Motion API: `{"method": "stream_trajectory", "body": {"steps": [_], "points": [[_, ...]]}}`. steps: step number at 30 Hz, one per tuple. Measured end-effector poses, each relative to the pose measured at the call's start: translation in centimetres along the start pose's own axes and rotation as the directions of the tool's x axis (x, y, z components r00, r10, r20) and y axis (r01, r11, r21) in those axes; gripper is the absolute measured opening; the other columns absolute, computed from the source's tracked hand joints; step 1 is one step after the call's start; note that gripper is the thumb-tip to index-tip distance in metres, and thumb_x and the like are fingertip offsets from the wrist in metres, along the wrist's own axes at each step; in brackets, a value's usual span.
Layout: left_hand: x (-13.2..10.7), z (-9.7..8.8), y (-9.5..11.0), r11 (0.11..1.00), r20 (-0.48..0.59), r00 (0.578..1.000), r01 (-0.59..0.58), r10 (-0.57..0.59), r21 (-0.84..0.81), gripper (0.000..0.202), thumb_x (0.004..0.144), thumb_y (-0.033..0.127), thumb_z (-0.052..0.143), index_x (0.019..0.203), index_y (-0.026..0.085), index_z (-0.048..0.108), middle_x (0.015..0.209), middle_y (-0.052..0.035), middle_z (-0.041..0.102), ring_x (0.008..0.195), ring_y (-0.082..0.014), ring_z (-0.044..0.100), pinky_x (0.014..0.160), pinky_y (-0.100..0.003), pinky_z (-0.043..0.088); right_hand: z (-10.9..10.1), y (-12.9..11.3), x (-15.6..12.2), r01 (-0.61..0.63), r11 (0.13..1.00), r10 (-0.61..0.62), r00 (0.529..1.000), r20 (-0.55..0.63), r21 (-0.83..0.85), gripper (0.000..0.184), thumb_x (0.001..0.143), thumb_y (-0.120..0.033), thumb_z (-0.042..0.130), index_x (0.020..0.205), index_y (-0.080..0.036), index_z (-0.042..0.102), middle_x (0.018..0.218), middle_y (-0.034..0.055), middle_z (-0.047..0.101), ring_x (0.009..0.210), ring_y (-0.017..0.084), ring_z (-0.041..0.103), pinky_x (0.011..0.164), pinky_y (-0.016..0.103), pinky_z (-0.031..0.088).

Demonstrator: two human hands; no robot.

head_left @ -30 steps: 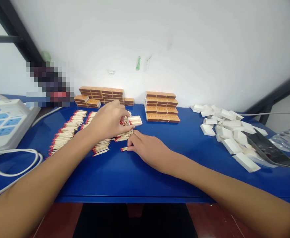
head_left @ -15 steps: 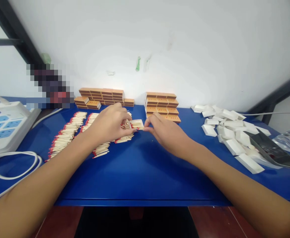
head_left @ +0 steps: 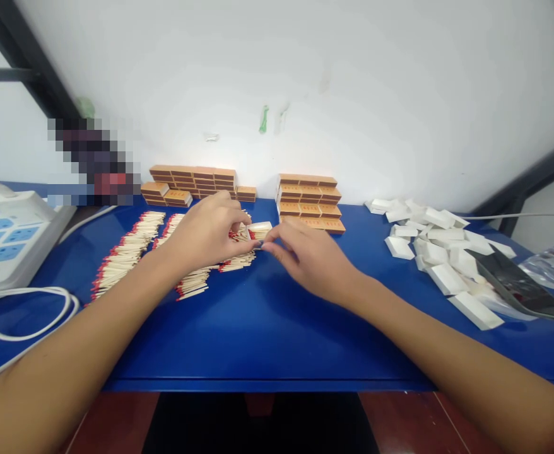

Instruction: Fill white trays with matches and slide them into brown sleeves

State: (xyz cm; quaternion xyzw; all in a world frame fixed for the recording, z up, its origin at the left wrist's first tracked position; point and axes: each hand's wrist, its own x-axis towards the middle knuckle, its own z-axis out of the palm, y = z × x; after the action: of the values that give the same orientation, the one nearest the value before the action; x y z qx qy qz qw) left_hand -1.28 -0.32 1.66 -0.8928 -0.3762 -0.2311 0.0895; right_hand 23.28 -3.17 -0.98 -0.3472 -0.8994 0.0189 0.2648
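Observation:
A small white matchbox tray (head_left: 259,229) with matches in it sits between my hands, just above the table. My left hand (head_left: 211,230) is closed round the tray's left end, thumb along the near side. The thumb and forefinger of my right hand (head_left: 312,255) pinch together at the tray's near right edge; whatever is between those fingertips is too small to make out. Under and beside my left hand lie rows of loose red-tipped matches (head_left: 192,284), partly covered by the hand. Another long row of matches (head_left: 125,255) lies farther left.
Stacked orange-brown matchboxes (head_left: 192,180) stand against the wall, with a second stepped stack (head_left: 309,202) right of them. A heap of white trays (head_left: 440,246) lies on the right, beside a phone (head_left: 518,284). At left are a power strip (head_left: 9,243) and looped white cable (head_left: 66,296).
My right hand's pinched fingertips have moved left, from the tray's right end to its near edge. The left hand keeps its hold on the tray with little movement.

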Motion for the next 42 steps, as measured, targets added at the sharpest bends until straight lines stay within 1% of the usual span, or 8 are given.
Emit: {"method": "stream_trajectory", "body": {"steps": [4, 7, 13, 20, 25, 32, 38, 42], "points": [[-0.1, 0.0, -0.5, 0.997, -0.018, 0.998, 0.063, -0.062, 0.039, 0.026, 0.092, 0.043, 0.083, 0.095, 0.017, 0.082, 0.084, -0.0077, 0.074, 0.092, -0.0280, 0.062, 0.078, -0.040, 0.047, 2.0, -1.9, -0.1, 0.084, 0.994, -0.095, 0.984, 0.149, 0.075, 0.022, 0.115, -0.032, 0.054, 0.124, -0.020, 0.070, 0.116, 0.0096, 0.070, 0.093, 0.021, 0.068, 0.080, 0.033, 0.051], [-0.1, 0.0, -0.4, 0.996, -0.020, 0.997, 0.076, -0.075, 0.050, 0.028, 0.092, 0.045, 0.083, 0.093, 0.017, 0.082, 0.085, -0.0081, 0.074, 0.092, -0.0279, 0.062, 0.077, -0.040, 0.047, 3.1, -2.5, 0.1, 0.075, 0.995, -0.086, 0.973, 0.216, 0.058, 0.025, 0.115, -0.031, 0.055, 0.128, -0.019, 0.072, 0.114, 0.0096, 0.069, 0.093, 0.021, 0.068, 0.081, 0.034, 0.053], [0.0, -0.1, -0.1, 0.997, -0.019, 0.998, 0.066, -0.065, 0.052, 0.025, 0.091, 0.043, 0.084, 0.091, 0.018, 0.081, 0.081, -0.0061, 0.072, 0.089, -0.0266, 0.061, 0.077, -0.039, 0.047, 3.3, -2.2, 0.3, 0.029, 0.991, -0.056, 0.976, 0.209, 0.132, 0.017, 0.113, -0.026, 0.058, 0.117, -0.019, 0.073, 0.117, 0.0093, 0.071, 0.097, 0.021, 0.070, 0.083, 0.034, 0.053], [0.0, -0.3, -0.1, 0.996, -0.022, 0.998, 0.068, -0.067, 0.049, 0.026, 0.091, 0.043, 0.084, 0.094, 0.018, 0.081, 0.082, -0.0070, 0.072, 0.092, -0.0277, 0.060, 0.078, -0.040, 0.047, 2.9, -2.6, 0.1, -0.078, 0.973, 0.032, 0.977, 0.210, 0.218, 0.007, 0.108, -0.022, 0.065, 0.103, -0.019, 0.069, 0.101, 0.0035, 0.068, 0.072, 0.014, 0.056, 0.069, 0.029, 0.042], [0.0, -0.1, -0.1, 0.998, -0.013, 0.998, 0.055, -0.055, 0.043, 0.026, 0.091, 0.043, 0.084, 0.091, 0.018, 0.081, 0.081, -0.0064, 0.072, 0.088, -0.0266, 0.059, 0.077, -0.039, 0.046, 2.6, -2.8, 0.1, -0.124, 0.964, 0.067, 0.969, 0.239, 0.235, 0.008, 0.108, -0.026, 0.068, 0.104, -0.019, 0.068, 0.101, 0.0028, 0.068, 0.073, 0.014, 0.055, 0.069, 0.029, 0.042], [0.1, -0.2, -0.1, 0.996, 0.025, 0.997, 0.071, -0.072, 0.053, 0.024, 0.091, 0.039, 0.084, 0.098, 0.016, 0.082, 0.083, -0.0080, 0.073, 0.094, -0.0292, 0.061, 0.080, -0.041, 0.047, 3.2, -1.8, 0.2, 0.025, 0.992, -0.039, 0.992, 0.120, 0.122, 0.018, 0.112, -0.021, 0.056, 0.127, -0.020, 0.066, 0.126, 0.0104, 0.071, 0.094, 0.021, 0.068, 0.078, 0.033, 0.049], [0.1, -0.3, -0.3, 0.994, 0.008, 0.996, 0.085, -0.086, 0.065, 0.023, 0.093, 0.041, 0.080, 0.098, 0.018, 0.082, 0.087, -0.0085, 0.074, 0.093, -0.0285, 0.059, 0.078, -0.040, 0.044, 3.7, -1.3, 0.3, 0.069, 0.997, -0.070, 0.996, 0.048, 0.027, 0.020, 0.112, -0.023, 0.053, 0.126, -0.019, 0.065, 0.120, 0.0108, 0.070, 0.089, 0.020, 0.066, 0.073, 0.032, 0.046], [0.1, -0.3, -0.3, 0.995, 0.001, 0.997, 0.078, -0.078, 0.068, 0.023, 0.092, 0.040, 0.083, 0.097, 0.018, 0.082, 0.085, -0.0073, 0.073, 0.092, -0.0278, 0.059, 0.077, -0.039, 0.044, 3.7, -1.6, 0.3, 0.039, 0.997, -0.040, 0.999, 0.026, 0.065, 0.010, 0.108, -0.026, 0.058, 0.111, -0.019, 0.065, 0.113, 0.0082, 0.071, 0.081, 0.017, 0.062, 0.070, 0.031, 0.043]]}}
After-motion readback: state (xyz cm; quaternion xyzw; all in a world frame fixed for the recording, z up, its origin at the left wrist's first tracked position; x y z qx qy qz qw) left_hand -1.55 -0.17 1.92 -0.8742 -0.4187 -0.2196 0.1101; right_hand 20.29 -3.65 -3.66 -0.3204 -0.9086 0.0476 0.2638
